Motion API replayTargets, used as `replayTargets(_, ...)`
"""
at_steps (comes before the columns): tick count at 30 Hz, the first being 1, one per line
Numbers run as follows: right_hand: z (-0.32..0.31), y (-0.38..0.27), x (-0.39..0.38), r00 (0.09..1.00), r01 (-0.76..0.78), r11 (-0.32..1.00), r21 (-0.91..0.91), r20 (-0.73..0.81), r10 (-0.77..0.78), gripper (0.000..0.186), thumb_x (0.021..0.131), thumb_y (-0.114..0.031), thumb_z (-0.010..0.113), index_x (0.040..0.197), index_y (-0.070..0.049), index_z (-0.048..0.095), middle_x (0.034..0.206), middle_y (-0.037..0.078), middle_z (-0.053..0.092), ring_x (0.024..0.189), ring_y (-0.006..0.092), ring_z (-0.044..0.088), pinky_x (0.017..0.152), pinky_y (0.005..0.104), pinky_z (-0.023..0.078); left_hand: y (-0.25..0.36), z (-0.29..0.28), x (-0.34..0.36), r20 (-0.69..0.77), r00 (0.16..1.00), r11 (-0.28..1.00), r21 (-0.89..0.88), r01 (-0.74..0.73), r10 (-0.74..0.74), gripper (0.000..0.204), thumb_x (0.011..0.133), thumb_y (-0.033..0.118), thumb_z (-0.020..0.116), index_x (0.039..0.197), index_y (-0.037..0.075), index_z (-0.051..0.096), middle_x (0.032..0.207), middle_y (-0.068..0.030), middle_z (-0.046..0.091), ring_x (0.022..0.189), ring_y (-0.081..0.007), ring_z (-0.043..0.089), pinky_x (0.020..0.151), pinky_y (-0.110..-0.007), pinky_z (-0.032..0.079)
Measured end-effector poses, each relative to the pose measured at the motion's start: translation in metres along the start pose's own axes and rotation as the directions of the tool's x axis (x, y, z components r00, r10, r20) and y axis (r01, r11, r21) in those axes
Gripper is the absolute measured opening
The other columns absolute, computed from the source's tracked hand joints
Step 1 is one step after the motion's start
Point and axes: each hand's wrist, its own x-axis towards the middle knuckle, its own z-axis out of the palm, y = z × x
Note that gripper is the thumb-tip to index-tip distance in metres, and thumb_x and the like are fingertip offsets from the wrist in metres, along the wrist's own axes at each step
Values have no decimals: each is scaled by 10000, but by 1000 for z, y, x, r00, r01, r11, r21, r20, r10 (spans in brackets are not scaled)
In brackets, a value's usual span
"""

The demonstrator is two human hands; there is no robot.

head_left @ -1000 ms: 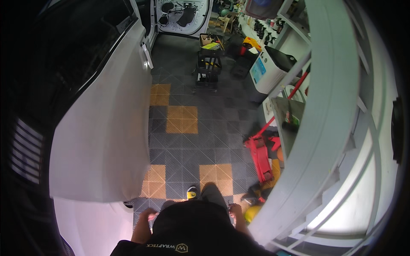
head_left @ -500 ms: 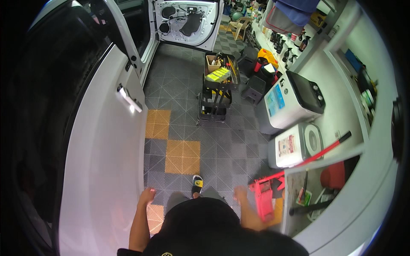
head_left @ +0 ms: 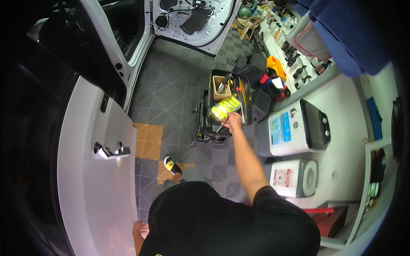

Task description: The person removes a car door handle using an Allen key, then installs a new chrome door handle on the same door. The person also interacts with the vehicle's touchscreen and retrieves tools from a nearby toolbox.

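My right hand (head_left: pixel 232 122) reaches forward over the near end of a black tool cart (head_left: pixel 244 117), its fingers closed on a thin rod-like tool (head_left: pixel 221 126) that slants down to the left. Just beyond the fingers, a bright yellow-green packet (head_left: pixel 225 107) lies on the cart's top tray. Behind it stands a beige bin (head_left: pixel 221 87) with a dark-handled tool in it. My left hand (head_left: pixel 138 229) hangs low beside the white car door (head_left: pixel 96 192), fingers curled and nothing visible in them.
An open door with its inner panel exposed (head_left: pixel 194 21) stands ahead. On the right are two white-and-grey appliances (head_left: pixel 290 132), black stools (head_left: pixel 260 104), a shelf of spray bottles (head_left: pixel 290 57) and hanging blue cloth (head_left: pixel 346 34). A red floor jack (head_left: pixel 318 210) shows partly at lower right.
I have moved closer to the cart. My right hand has gone from beside my hip to the cart's top tray. My left hand stays low near the car door.
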Motion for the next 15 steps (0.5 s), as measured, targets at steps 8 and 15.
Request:
replayTargets(8,40,-17,167,925,-127,975,181,-332,182,229,1006,-67,586,1188,62,635,1015,199,678,805,346,765,639,540,670,270,-34,-25,-478,755,869,38,-493,449,712,968,253,705,1597,97,412,1363,-161,635,936,-212,691,652,-336,557)
replayTargets(15,35,-13,241,859,-209,953,217,-426,285,267,936,5,580,1136,175,630,1104,290,686,878,414,770,659,520,704,364,-6,-64,-586,784,781,-386,-492,204,707,980,368,791,1560,115,476,1492,-113,576,1263,-243,589,872,-398,530)
